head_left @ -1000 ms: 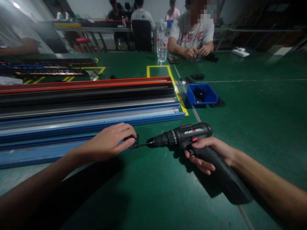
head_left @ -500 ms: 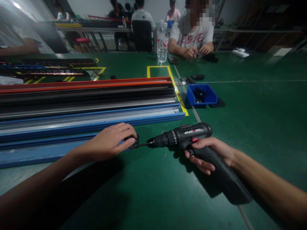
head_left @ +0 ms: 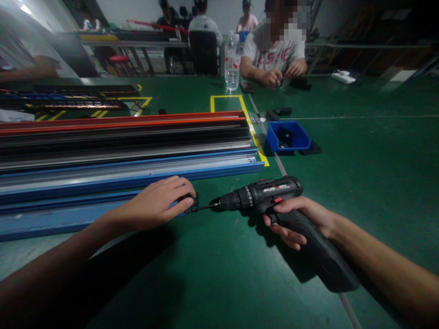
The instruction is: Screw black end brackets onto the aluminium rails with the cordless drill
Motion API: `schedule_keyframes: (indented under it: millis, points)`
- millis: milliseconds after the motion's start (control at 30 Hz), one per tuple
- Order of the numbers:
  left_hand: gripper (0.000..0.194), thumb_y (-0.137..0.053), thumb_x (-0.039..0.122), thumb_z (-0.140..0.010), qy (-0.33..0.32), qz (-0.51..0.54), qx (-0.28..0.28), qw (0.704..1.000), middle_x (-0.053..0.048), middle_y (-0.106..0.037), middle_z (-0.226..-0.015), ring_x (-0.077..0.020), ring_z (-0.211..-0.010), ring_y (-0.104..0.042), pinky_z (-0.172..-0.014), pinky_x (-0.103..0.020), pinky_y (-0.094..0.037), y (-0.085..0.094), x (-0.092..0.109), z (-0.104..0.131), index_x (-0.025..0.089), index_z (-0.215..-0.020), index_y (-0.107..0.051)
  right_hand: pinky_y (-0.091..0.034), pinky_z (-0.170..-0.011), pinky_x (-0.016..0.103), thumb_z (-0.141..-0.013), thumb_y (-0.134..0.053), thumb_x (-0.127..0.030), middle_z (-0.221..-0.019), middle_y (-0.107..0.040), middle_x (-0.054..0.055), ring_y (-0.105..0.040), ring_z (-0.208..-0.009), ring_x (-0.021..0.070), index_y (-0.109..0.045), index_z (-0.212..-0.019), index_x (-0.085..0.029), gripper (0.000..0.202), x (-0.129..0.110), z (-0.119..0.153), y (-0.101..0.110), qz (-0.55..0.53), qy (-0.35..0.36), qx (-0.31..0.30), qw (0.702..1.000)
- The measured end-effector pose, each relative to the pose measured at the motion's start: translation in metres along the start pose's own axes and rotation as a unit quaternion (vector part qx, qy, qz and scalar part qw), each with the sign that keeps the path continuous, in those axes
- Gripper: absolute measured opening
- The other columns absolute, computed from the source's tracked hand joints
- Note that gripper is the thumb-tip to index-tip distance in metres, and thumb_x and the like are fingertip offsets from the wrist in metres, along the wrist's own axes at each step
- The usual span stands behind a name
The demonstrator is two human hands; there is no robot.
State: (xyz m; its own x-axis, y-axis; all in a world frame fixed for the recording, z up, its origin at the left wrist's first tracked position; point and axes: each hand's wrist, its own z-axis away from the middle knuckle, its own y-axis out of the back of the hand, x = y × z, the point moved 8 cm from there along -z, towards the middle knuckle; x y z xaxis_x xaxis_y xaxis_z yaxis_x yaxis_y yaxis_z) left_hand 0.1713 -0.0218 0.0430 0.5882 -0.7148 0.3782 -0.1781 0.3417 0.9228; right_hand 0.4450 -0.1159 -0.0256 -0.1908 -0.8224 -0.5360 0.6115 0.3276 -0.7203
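Drill [head_left: 270, 192] inside wrapped right fingers [head_left: 291, 238]; left fingers [head_left: 178, 187] curled over black end piece [head_left: 196, 201]

From head height, looks forward and down over a green table [head_left: 236, 278]. Faces across it toward a person in a printed white shirt [head_left: 274, 52] on the far side, slightly right of center, and reaches to a back wall [head_left: 126, 9] at the top. Sits close to the left hand [head_left: 161, 203] and right hand [head_left: 295, 221], cutting off both forearms [head_left: 380, 253] near the lower corners. Spans wide, with a blue rail [head_left: 44, 225] running out past the left edge.
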Motion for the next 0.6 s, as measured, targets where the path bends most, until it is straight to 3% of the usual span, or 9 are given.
schedule_keyframes:
  millis: [600]
  points:
    - [0.048, -0.036, 0.051, -0.112, 0.009, 0.002, -0.006, 1.0, -0.009, -0.071, -0.123, -0.0262, -0.113, -0.064, -0.1, -0.041, -0.048, -0.0005, -0.0012, 0.001, 0.022, -0.117, -0.075, -0.059, -0.052, 0.023, -0.096, -0.07, -0.042, -0.077, -0.07, 0.004, -0.06, -0.045, 0.0084, -0.074, -0.108, -0.005, 0.039, -0.0002, 0.0004, -0.0005, -0.013, -0.006, 0.005, 1.0]
